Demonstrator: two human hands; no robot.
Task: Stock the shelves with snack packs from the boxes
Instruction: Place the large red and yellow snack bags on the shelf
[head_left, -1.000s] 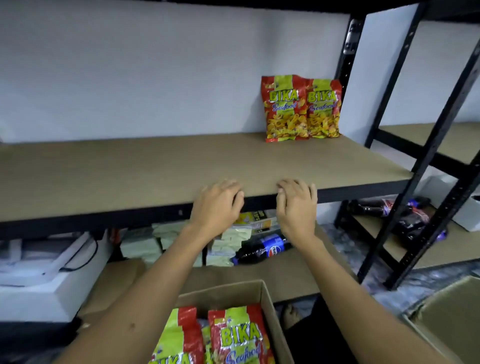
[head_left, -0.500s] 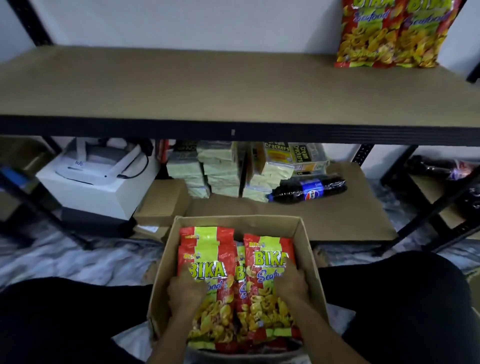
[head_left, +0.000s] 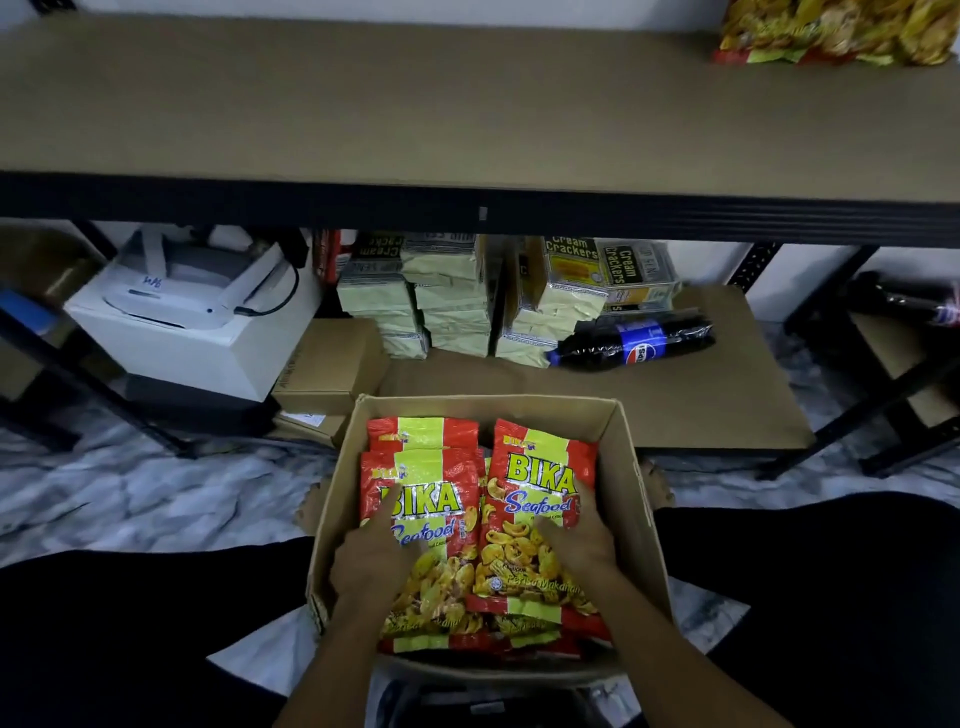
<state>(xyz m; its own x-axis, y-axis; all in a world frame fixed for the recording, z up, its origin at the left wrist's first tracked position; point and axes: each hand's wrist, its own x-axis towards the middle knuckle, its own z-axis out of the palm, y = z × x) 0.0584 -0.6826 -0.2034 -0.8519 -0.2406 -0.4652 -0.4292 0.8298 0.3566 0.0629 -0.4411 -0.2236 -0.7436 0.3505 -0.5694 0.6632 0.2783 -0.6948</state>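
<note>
An open cardboard box (head_left: 631, 467) stands on the floor between my knees, holding several red-and-yellow Bika Seafood snack packs. My left hand (head_left: 371, 558) grips the left front pack (head_left: 431, 499) along its left side, one finger stretched up over the print. My right hand (head_left: 582, 540) holds the right front pack (head_left: 540, 478), thumb across its face and fingers behind its right edge. More packs lie behind and under these two. Two matching packs (head_left: 831, 31) stand at the far right of the brown shelf board (head_left: 415, 104) above.
Under the shelf sit stacked cream cracker packs (head_left: 452, 301), a cola bottle (head_left: 639, 343) lying on its side on the low board (head_left: 701, 405), a white box with a device (head_left: 192, 322) and a small carton (head_left: 327, 364). A second black rack stands at the right.
My hands left the shelf edge and dropped into the box. My view tilted down. The hands now close on the two front packs, and the right pack sits a little higher.
</note>
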